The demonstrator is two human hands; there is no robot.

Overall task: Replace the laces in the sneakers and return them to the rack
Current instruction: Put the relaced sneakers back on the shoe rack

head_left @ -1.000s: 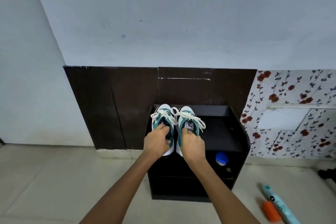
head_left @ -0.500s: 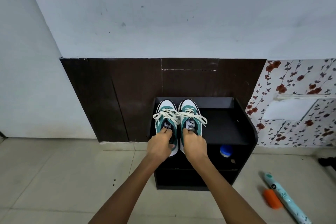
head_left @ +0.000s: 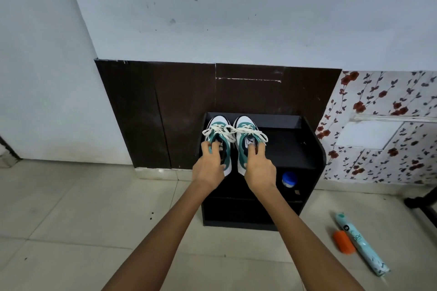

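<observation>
Sneakers: a pair of white and teal low sneakers with cream laces, the left sneaker and the right sneaker, is set side by side on the top shelf of the rack, at its left end, toes pointed to the wall
Laces: cream laces are threaded through both sneakers and tied in bows whose loops spread over the tongues and touch in the middle
Rack: a low black wooden shoe rack is stood on the floor against a dark brown wall panel; the right part of its top shelf is bare
Left hand: the left hand is laid over the heel of the left sneaker, fingers spread and loosely curved at the collar, nothing clamped
Right hand: the right hand is laid over the heel of the right sneaker, fingers spread and reaching to the tongue label, nothing clamped
Lower shelf: a small container with a blue lid is seen at the right of the shelf below
Floor: pale tiles are seen; an orange cylindrical object is laid just beside a long mint-green wrapped roll, right of the rack
Right wall: white wallpaper with red flowers is seen
</observation>
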